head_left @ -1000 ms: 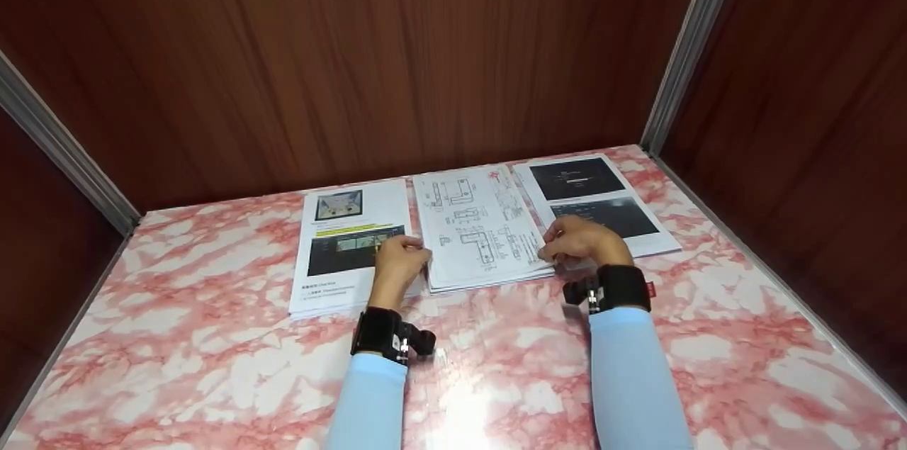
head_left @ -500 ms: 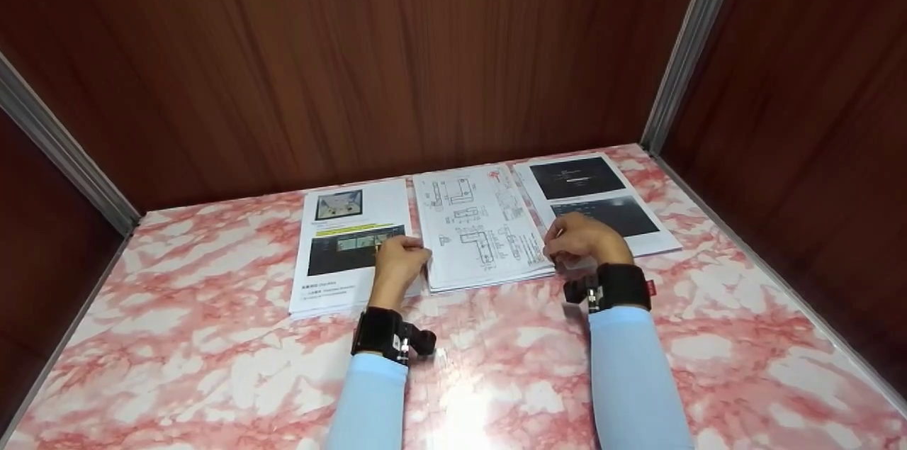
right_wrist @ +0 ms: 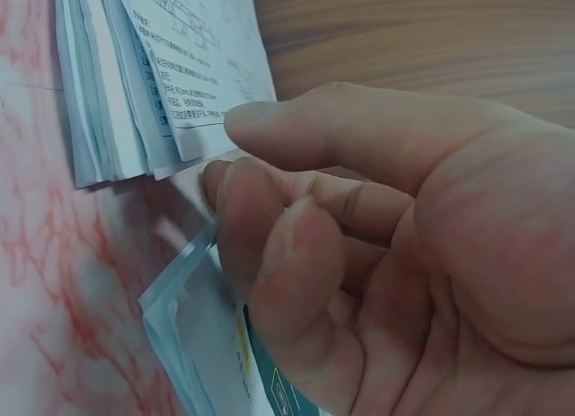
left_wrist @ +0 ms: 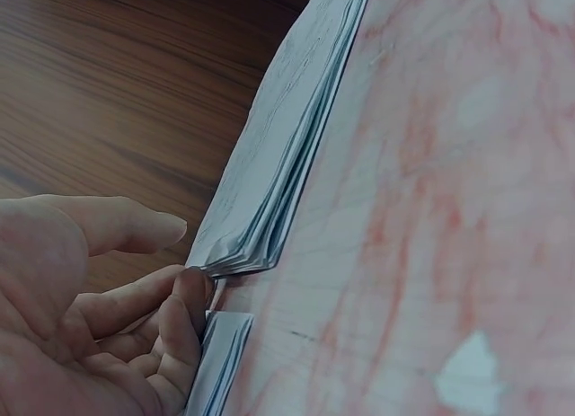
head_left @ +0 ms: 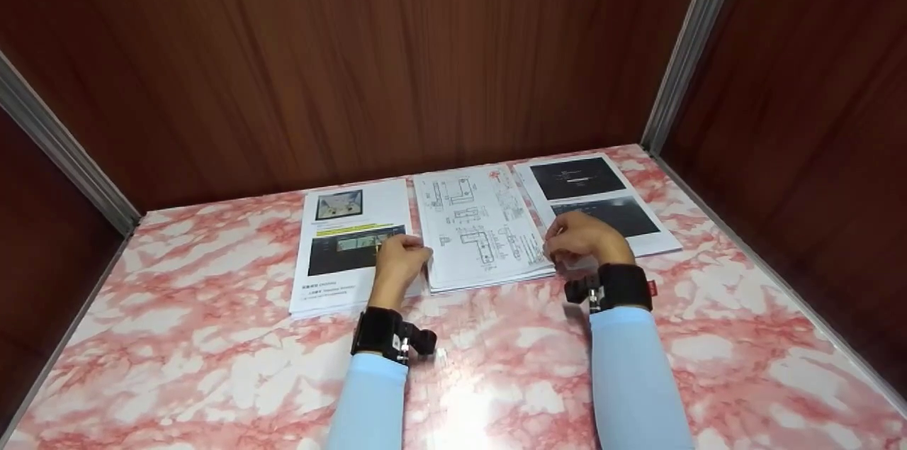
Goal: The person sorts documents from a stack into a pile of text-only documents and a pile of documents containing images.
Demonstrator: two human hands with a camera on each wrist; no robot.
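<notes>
Between both hands lies the middle paper stack (head_left: 475,230), topped by a sheet of line drawings and red marks. My left hand (head_left: 402,262) is at its left edge, over the left stack's right side; in the left wrist view the curled fingertips (left_wrist: 193,286) meet the stack's corner, with the thumb raised apart. At the lower right corner, my right hand (head_left: 584,241) has loosely bent fingers beside the edge. The right wrist view shows the right thumb (right_wrist: 260,133) overlapping the top sheet's corner, with slightly fanned sheets (right_wrist: 112,101) below.
A left paper stack (head_left: 326,294) bears a photo, yellow highlighting and a dark screenshot. The right paper stack (head_left: 577,177) carries two dark pictures. All rest on a red-and-white marbled table (head_left: 496,358), backed by a brown wood-grain panel (head_left: 397,67).
My right hand has shifted slightly right, its thumb drawing back from the top sheet to the stack's edge. The sheet's lower right corner lies a little flatter. My left hand stays in place.
</notes>
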